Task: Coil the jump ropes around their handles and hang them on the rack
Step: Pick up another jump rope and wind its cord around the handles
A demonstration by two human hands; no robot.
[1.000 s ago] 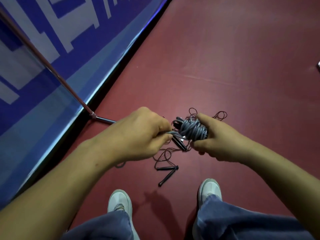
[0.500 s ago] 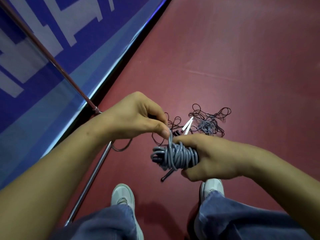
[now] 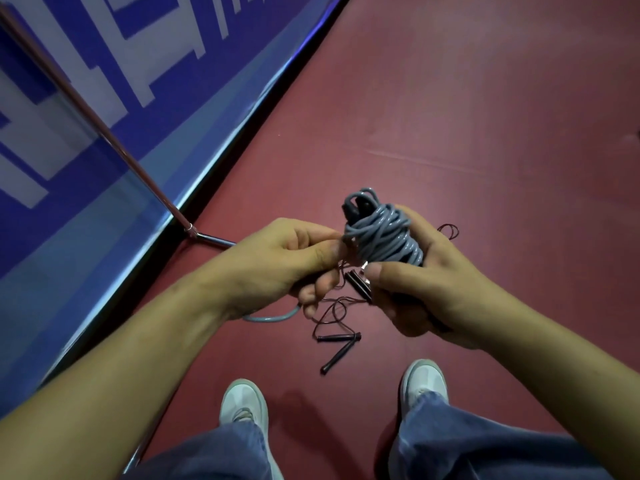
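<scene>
Nearest the camera, two white shoes (image 3: 244, 400) and blue jeans legs stand on the dark red floor (image 3: 467, 140). Just ahead of the toes lies a thin dark jump rope with slim black handles (image 3: 337, 353), uncoiled, its cord looping loosely toward the hands.

Above it both hands work at one bundle. The right hand (image 3: 426, 289) curls round the grey plastic jump rope wound into a thick coil (image 3: 381, 237), with the thumb laid across the lower front. The coil's long axis runs away from the person, and a black handle end (image 3: 356, 207) pokes out of the far tip. The left hand (image 3: 277, 258) touches the coil's left side and pinches a strand there between thumb and forefinger. A short grey tail (image 3: 273, 318) hangs in a curve below that hand, so the winding looks nearly done, with only this last length to tuck.

Farther off and to the left, the chrome pole of the rack (image 3: 114, 147) rises from its foot bar on the floor, in front of a blue and white banner wall (image 3: 156, 81). Its hanging part is out of view. The rack lies on the left hand's side, so hanging probably means carrying the coil up and leftward.
</scene>
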